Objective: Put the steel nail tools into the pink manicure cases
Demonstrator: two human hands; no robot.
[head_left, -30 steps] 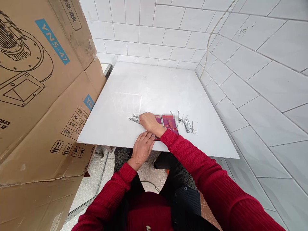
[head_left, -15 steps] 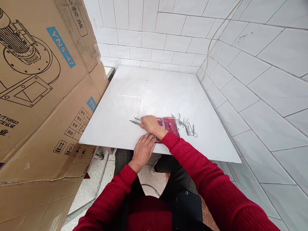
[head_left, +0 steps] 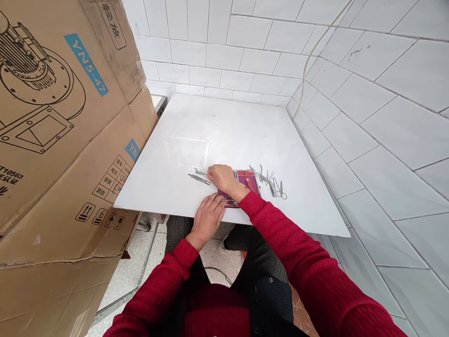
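Head view: I see right hand (head_left: 221, 178) curled over open red case (head_left: 249, 179) near tabletop's (head_left: 228, 124) front edge, hold hidden; left hand (head_left: 207, 217), fingers loosely extended, at case's near-left corner, grip unclear; metal tools (head_left: 273, 188) either side.

There are two hands (head_left: 207, 217) (head_left: 222, 179), one case (head_left: 242, 179) and one tabletop (head_left: 231, 126)

The right hand (head_left: 223, 179) partly hides the red case (head_left: 250, 180); its grip can't quite be told. A carton (head_left: 70, 140) runs off left.
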